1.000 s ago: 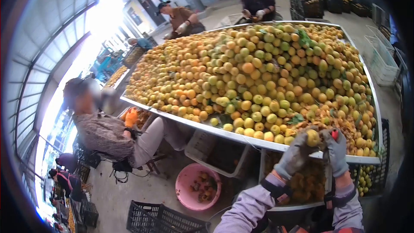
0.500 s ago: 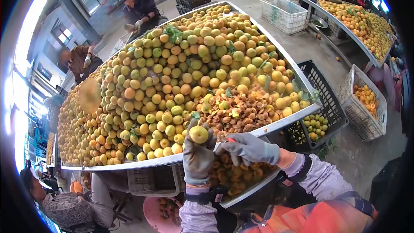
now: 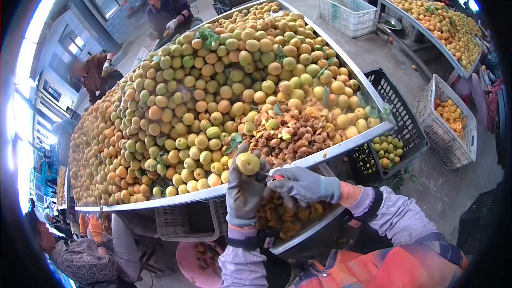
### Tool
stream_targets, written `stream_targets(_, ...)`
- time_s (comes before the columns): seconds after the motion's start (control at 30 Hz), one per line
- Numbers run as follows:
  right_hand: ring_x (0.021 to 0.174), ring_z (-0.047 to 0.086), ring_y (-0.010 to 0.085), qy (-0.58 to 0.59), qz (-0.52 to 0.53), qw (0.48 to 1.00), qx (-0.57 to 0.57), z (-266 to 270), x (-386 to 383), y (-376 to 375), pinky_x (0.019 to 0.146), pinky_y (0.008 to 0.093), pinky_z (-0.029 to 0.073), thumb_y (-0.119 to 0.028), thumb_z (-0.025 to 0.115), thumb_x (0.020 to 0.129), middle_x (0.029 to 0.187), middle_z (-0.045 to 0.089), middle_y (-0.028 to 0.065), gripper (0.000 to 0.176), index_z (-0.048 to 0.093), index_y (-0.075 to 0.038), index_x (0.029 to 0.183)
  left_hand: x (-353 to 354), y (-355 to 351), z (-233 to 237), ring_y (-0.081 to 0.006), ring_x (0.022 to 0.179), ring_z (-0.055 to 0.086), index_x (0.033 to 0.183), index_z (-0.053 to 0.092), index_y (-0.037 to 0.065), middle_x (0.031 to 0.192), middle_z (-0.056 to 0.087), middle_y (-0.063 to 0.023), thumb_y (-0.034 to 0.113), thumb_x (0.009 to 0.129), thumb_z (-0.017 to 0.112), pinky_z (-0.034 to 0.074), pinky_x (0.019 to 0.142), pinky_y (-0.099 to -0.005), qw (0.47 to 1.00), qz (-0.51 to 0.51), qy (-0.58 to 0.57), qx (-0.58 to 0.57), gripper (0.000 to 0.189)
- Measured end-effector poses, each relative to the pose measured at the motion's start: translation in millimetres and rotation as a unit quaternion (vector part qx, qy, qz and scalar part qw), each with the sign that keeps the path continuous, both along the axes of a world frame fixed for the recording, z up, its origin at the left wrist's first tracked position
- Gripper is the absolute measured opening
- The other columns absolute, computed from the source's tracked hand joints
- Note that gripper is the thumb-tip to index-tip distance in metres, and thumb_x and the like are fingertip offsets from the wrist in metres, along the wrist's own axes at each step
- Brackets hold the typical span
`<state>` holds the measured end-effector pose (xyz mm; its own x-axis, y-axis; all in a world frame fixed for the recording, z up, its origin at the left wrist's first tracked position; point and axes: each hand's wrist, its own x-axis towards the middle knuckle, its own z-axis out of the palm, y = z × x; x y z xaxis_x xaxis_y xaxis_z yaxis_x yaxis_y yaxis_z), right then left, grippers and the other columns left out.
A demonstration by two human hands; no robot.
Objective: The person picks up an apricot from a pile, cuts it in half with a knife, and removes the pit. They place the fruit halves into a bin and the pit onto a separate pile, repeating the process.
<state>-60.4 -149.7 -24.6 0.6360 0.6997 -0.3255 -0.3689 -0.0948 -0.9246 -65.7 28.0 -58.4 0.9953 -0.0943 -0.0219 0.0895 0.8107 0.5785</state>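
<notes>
My left hand (image 3: pixel 244 194), in a grey glove, holds a yellow-green fruit (image 3: pixel 247 164) upright at the table's near edge. Close on its right, my gloved right hand (image 3: pixel 305 185) is closed around a small tool with a red handle (image 3: pixel 277 177); its thin metal end points at the fruit. Behind both hands, a heap of brown pits and scraps (image 3: pixel 290 136) lies against the large pile of whole fruit (image 3: pixel 197 96). Below my hands, halved fruit (image 3: pixel 290 216) fills a container, partly hidden by my gloves.
The metal table rim (image 3: pixel 352 143) runs in front of me. A black crate (image 3: pixel 408 128) and a white crate (image 3: pixel 442 152) stand to the right, a pink basin (image 3: pixel 186 261) below left. Co-workers sit at the left, including a person in a dark cap (image 3: pixel 170 8).
The view has shifted slightly. My right hand has turned a little, and more of the tool's red handle and metal end now shows beside the fruit, which stays in my left hand.
</notes>
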Motion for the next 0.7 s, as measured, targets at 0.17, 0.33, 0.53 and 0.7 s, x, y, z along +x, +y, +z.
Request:
stream_targets(0.17,0.039,0.042,0.0052,0.001,-0.011,1.0,-0.006,-7.8,1.6,-2.1,0.036,0.0183,0.03,-0.043,0.048,0.093,0.055,0.053,-0.0008,0.035,0.059,-0.01,0.098,2.1,0.7,-3.7,-0.0259,0.105,0.056,0.136,0.032,0.001,0.12,0.053,-0.017,0.037,0.093,0.05,0.044,0.096,-0.0401,1.0,-0.019,-0.004,-0.02,0.059)
stream_targets(0.33,0.04,0.042,0.0052,-0.029,-0.022,0.999,-0.021,-7.5,1.6,-5.2,0.037,0.019,0.031,-0.045,0.047,0.093,0.055,0.051,-0.0012,0.035,0.054,-0.01,0.09,3.6,-4.1,-7.0,-0.0269,0.105,0.055,0.135,0.032,0.0,0.116,0.055,-0.0164,0.038,0.092,0.051,0.043,0.097,-0.0408,0.999,-0.024,0.012,-0.043,0.06)
stream_targets(0.53,0.042,0.042,0.0045,-0.056,-0.034,0.997,0.027,-20.3,-1.9,-0.3,0.038,0.0192,0.032,-0.047,0.046,0.093,0.057,0.048,-0.0027,0.037,0.05,-0.01,0.088,-0.5,-8.2,-5.0,-0.0276,0.105,0.055,0.135,0.033,0.002,0.118,0.054,-0.0151,0.038,0.092,0.051,0.043,0.096,-0.0428,0.998,-0.034,0.015,-0.048,0.059)
stream_targets(0.7,0.042,0.041,0.0045,-0.039,-0.019,0.999,0.009,-14.2,-1.9,-2.2,0.038,0.0197,0.031,-0.049,0.044,0.093,0.056,0.046,-0.0033,0.042,0.056,-0.009,0.09,-2.0,-7.0,0.6,-0.026,0.106,0.055,0.135,0.032,0.002,0.12,0.053,-0.0146,0.038,0.091,0.052,0.044,0.095,-0.0405,1.0,-0.023,0.001,0.008,0.06)
